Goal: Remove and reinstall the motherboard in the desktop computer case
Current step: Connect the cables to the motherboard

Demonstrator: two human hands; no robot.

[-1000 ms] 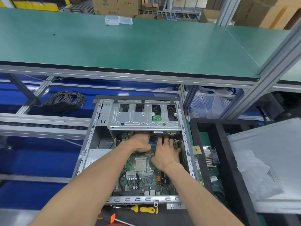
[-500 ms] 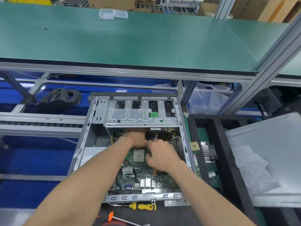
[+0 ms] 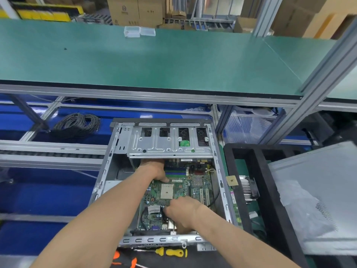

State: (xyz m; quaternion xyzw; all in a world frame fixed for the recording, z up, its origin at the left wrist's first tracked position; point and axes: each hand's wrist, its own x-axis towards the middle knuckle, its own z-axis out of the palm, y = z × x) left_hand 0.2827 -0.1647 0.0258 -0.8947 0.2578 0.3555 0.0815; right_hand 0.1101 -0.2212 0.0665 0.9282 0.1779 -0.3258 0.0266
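The green motherboard [image 3: 178, 190] lies inside the open metal desktop case [image 3: 220, 182], its far end tucked under the silver drive cage [image 3: 170, 146]. My left hand [image 3: 154, 171] holds the board's far left corner, with the thumb on top and the fingers hidden under the cage. My right hand [image 3: 183, 211] is at the near end of the board, by the rear ports, its fingers curled down onto the board's edge. A black cable loops across the board's near left corner.
A yellow screwdriver [image 3: 173, 252] and an orange-handled tool [image 3: 123, 261] lie in front of the case. At right, a black tray [image 3: 258, 171] holds a heatsink [image 3: 249, 188], beside a grey side panel [image 3: 318, 190]. A cable coil [image 3: 77, 122] lies at left; a green bench [image 3: 154, 60] spans above.
My right hand has drawn back from the far end under the cage to the near end of the board. My left hand has stayed at the far left corner.
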